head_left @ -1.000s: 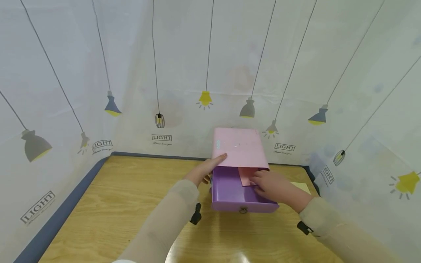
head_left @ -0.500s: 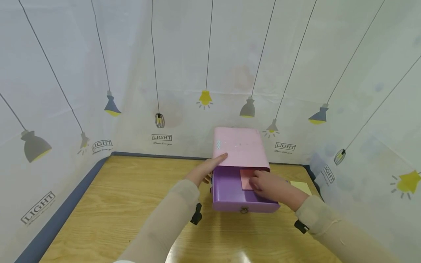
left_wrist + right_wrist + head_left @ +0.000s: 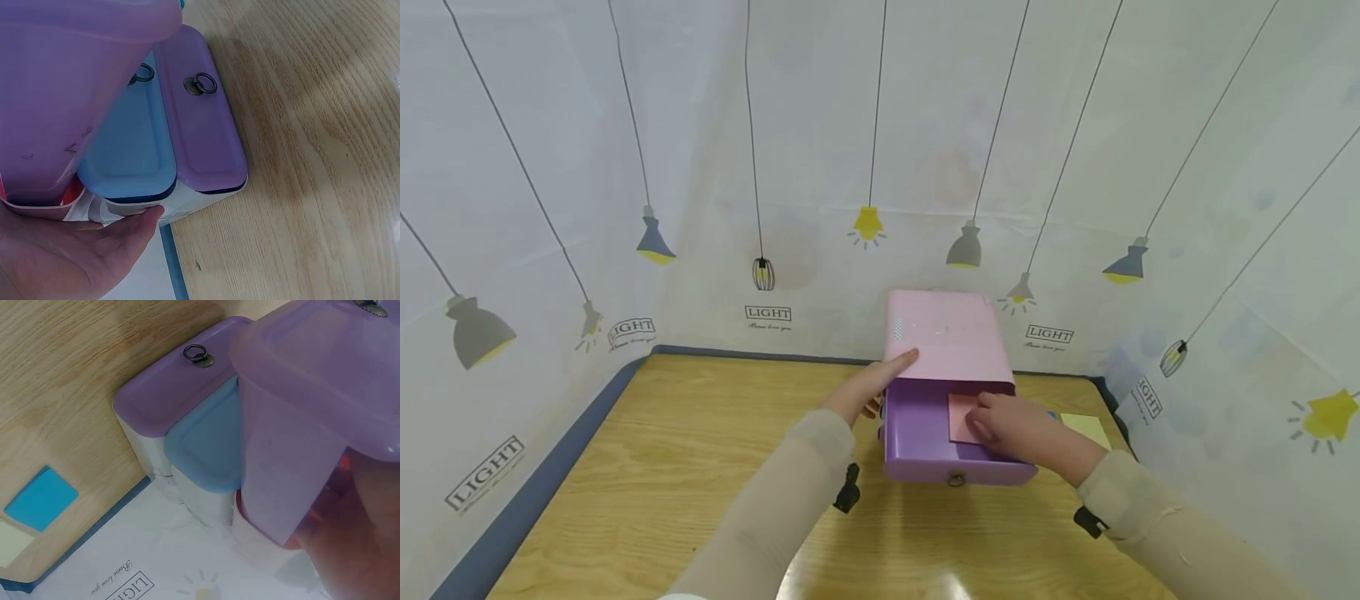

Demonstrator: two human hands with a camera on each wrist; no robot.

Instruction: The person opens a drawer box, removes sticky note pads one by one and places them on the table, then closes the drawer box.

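While the left hand (image 3: 868, 387) rests on the small, pink-topped chest of drawers (image 3: 951, 337), thumb on top and loose fingers down its side, the right hand (image 3: 1030, 431) is in the pulled-out purple plastic drawer (image 3: 916, 429). Its bent fingers look to pinch the flat pink paper square (image 3: 958, 418), which is inside that drawer. The square should be very light and easy to bend, so a hard squeeze could crease it. A soft pinch at an edge is best, and its left edge is bare. A bright blue square (image 3: 42, 499) and a pale yellow square (image 3: 1086, 428) lie on the brown wooden table (image 3: 662, 433)
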